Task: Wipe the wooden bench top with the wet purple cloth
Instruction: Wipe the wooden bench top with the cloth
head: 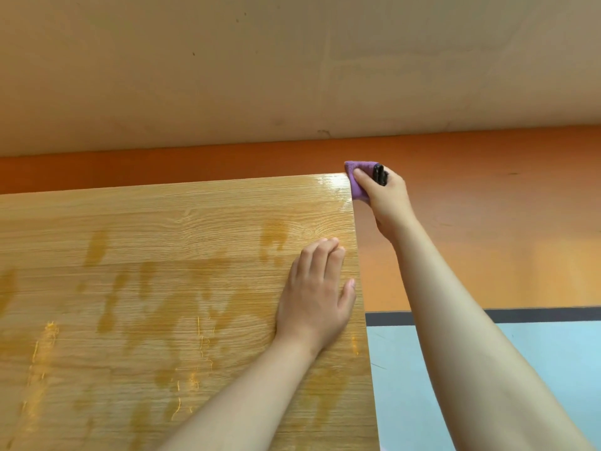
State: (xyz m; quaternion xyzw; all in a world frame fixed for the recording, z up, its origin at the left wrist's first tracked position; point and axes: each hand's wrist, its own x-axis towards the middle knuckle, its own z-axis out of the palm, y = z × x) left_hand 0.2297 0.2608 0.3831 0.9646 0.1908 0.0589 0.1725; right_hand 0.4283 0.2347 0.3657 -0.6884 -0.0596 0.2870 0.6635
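The wooden bench top (162, 255) fills the lower left, light oak grain with wet streaks and a glossy patch at its far right corner. My right hand (387, 203) grips the purple cloth (356, 180) just past that far right corner, against the bench's right edge. A dark object (380, 174) shows on the hand at the fingers; what it is cannot be told. My left hand (317, 288) rests flat on the bench top near the right edge, fingers straight and together.
Beyond the bench runs an orange floor (487, 222) up to a beige wall (292, 76). At lower right lies a pale blue floor area (553, 369) bordered by a dark stripe (536, 315).
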